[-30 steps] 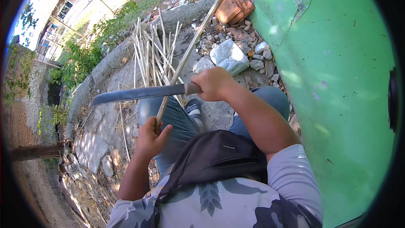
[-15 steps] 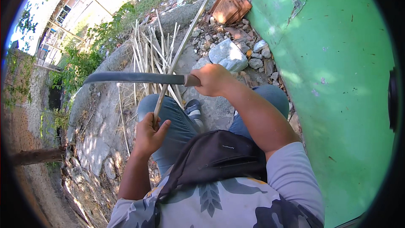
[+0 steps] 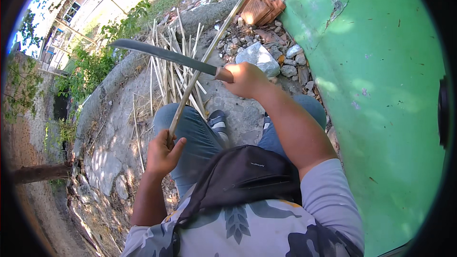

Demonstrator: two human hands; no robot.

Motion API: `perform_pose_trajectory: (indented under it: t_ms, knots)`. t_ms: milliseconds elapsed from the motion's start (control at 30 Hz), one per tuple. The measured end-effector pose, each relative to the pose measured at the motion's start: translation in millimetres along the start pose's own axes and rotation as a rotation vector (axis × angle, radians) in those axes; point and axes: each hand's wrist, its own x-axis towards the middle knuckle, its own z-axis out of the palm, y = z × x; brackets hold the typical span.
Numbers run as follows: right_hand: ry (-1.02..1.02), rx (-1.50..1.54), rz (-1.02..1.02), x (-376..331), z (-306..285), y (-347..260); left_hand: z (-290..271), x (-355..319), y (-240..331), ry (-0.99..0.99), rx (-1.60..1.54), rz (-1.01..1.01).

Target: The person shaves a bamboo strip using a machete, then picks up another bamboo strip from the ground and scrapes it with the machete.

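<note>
My right hand (image 3: 245,80) is closed round the brown wooden handle of a machete (image 3: 166,54). Its long dark blade points left, the curved tip farthest out, and it crosses a long pale wooden stick (image 3: 209,50). Whether blade and stick touch there, I cannot tell. Near my left knee, my left hand (image 3: 163,153) grips the stick's lower end, thumb held out to the side. From there the stick slants up and away to the right, toward the roof tiles. Behind the blade, a heap of thin split sticks (image 3: 164,78) lies on the ground.
A bright green wall (image 3: 381,90) runs along my right. At its foot lie stacked orange roof tiles (image 3: 262,8), loose stones and a big pale rock (image 3: 258,59). A low concrete edge (image 3: 102,85) curves past on the left, with green plants (image 3: 88,74) behind it.
The machete has moved up and away from me along the stick, its tip swinging upward so the blade now slants. My left hand, still holding the stick, has shifted slightly left and down.
</note>
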Motion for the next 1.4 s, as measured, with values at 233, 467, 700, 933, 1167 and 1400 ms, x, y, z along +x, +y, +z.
perform_pose_trajectory:
  t_ms: [233, 467, 700, 933, 1167, 1400]
  knots:
    - [-0.118, -0.239, -0.268, -3.5, 1.2, -8.4, 5.1, -5.1, -3.6, 0.039, 0.051, 0.061]
    - [0.113, 0.145, 0.137, 9.5, -7.0, 22.3, 5.6, -7.1, -21.0, 0.067, -0.018, 0.058]
    - [-0.190, -0.301, -0.369, -6.8, 2.2, -13.9, 22.7, 4.0, -37.3, 0.034, -0.095, 0.025]
    - [-0.174, -0.152, -0.046, 0.2, -22.4, 6.0, 30.6, 6.9, -48.5, 0.032, -0.214, 0.022]
    - [-0.075, -0.094, 0.004, -5.9, -7.2, -13.4, 28.9, 5.9, -35.9, 0.110, -0.135, 0.093]
    - [-0.240, -0.316, -0.121, -7.2, -11.7, -8.6, 22.5, 7.3, -27.8, 0.042, 0.014, 0.104]
